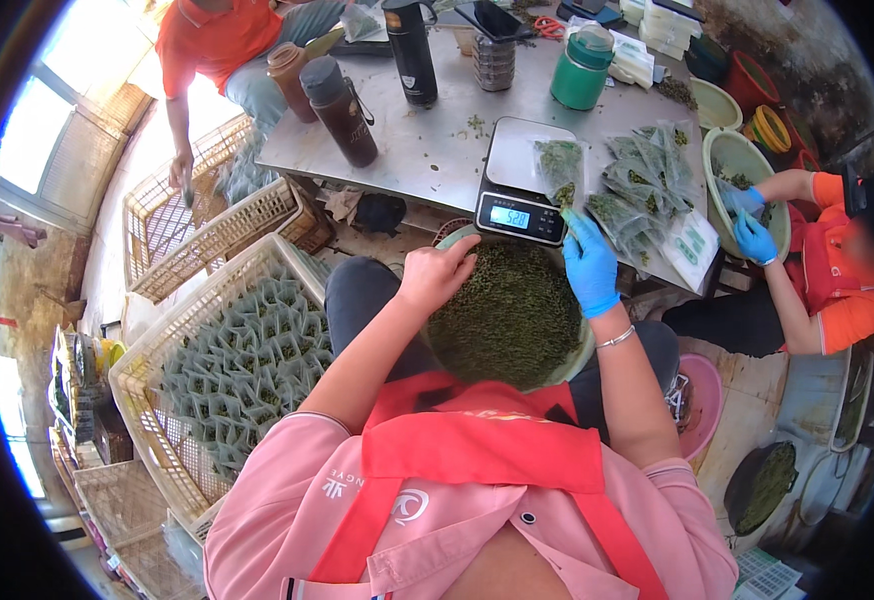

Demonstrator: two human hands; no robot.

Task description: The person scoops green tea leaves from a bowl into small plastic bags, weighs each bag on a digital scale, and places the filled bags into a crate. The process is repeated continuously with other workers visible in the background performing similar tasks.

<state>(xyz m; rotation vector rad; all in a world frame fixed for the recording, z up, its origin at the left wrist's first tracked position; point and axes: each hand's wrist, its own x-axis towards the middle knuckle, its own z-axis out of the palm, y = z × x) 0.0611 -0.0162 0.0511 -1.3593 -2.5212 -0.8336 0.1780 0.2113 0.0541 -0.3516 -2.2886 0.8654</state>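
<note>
A digital scale [523,218] stands at the near edge of the metal table, its display lit. On its pan lies a clear plastic bag [560,165] partly filled with green plant bits. My right hand [591,262], in a blue glove, has its fingertips pinched together at the bag's near end, on a small green clump. Bare, my left hand [439,272] is curled at the left rim of the basin; what its fingers hold, if anything, is hidden. Between my knees sits the round basin, full of loose green plant bits [507,315].
Filled bags [647,180] lie heaped right of the scale. A plastic crate [147,400] of standing filled bags is at my left. Bottles [342,112] and a green jar [581,70] stand farther back. One co-worker [837,250] handles a basin at right; another [222,50] reaches into a crate.
</note>
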